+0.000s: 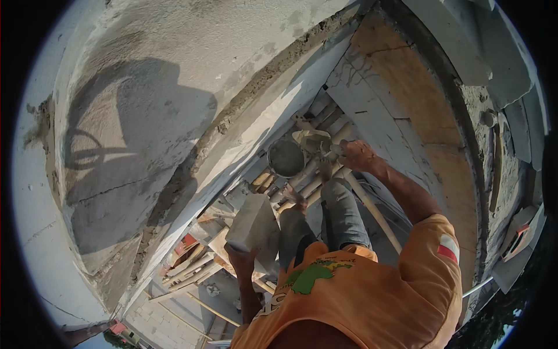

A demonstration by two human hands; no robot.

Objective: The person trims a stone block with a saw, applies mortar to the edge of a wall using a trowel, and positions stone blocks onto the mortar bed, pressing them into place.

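Note:
My left hand (240, 259) is closed on the lower edge of a grey concrete block (251, 224), which is held tilted beside my left leg. Ahead of my knees, my right hand (357, 156) grips what looks like a trowel (331, 149) smeared with grey mortar; the handle is mostly hidden in the fist. Just left of the trowel is a round bucket (286, 158) filled with wet grey mortar. A pale, mortar-stained thing (311, 138) lies behind the trowel, its kind unclear.
My feet are among wooden poles (372, 210) laid over a drop. Loose timber (192, 269) lies below left. A pale block wall (232, 152) with mortar along its top rises at left, and another wall (401, 107) at right. Grey slabs (517, 128) are at far right.

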